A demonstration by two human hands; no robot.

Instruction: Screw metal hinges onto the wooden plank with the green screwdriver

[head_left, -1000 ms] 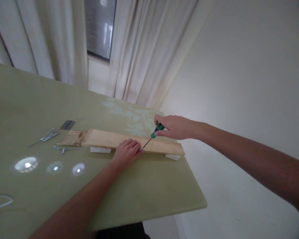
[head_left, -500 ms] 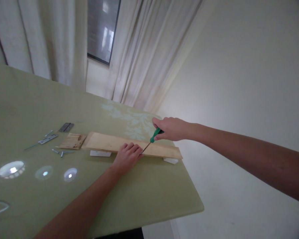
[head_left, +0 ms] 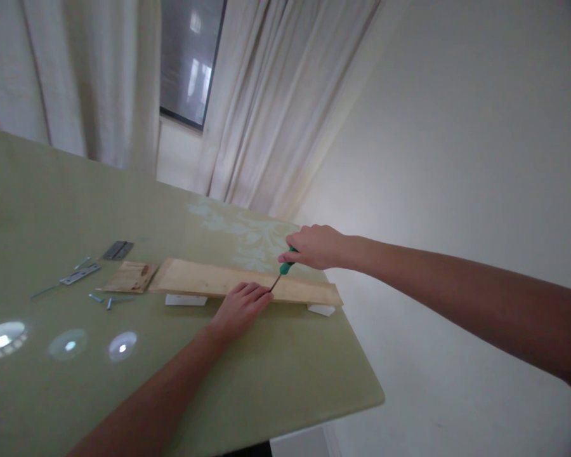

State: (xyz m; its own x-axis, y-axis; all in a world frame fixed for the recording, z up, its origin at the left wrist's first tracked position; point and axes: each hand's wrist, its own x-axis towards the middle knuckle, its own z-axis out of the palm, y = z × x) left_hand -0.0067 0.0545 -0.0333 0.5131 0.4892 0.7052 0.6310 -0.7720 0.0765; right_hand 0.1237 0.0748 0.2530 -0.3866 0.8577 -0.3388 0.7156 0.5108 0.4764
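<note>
A long pale wooden board (head_left: 190, 273) lies across the table's right part, raised on white pieces. My left hand (head_left: 242, 308) grips its front edge about midway, fingers over the top and thumb hidden. In my right hand (head_left: 316, 246), fingers are wrapped round the green handle of a screwdriver (head_left: 286, 267). The thin shaft slants down to the left, its tip at the board beside my left fingertips. Whether a screw sits under the tip is too small to tell. A white support (head_left: 185, 299) shows under the board's left part, and another white piece (head_left: 321, 310) near its right end.
Left of the board lie a short wooden piece (head_left: 128, 277), a dark hinge (head_left: 118, 250), a light metal plate with holes (head_left: 80, 273) and several screws (head_left: 109, 303). The green table (head_left: 285, 381) ends at a rounded right corner. Curtains (head_left: 266, 127) hang behind.
The right hand has turned slightly around the screwdriver handle, which stands a little steeper. My left hand stays on the board. The whole view has shifted a little.
</note>
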